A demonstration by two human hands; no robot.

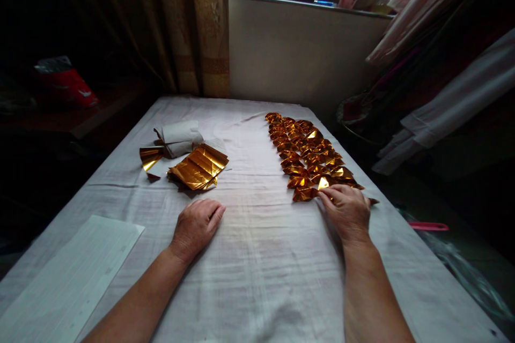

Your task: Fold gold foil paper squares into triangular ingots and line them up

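Gold folds (pixel 309 158) lie in rows on the cloth (pixel 257 257); the right hand (pixel 349 211) pinches the nearest one (pixel 304 194). The left hand (pixel 196 226) rests loosely curled, empty, near the foil stack (pixel 199 167).

No readable text is showing anywhere on the table or around it.

The white sheet (pixel 72 273) lying at the near left corner is carrying faint ruled lines and a few tiny dark marks, too small to make out as letters or numbers. The red bag (pixel 66 87) sitting in the dark at the far left is showing a pale mark on its side, too blurred to read. The gold foil pieces (pixel 309 155) and the gold foil stack (pixel 199 167) are bearing no print, only shine and creases.
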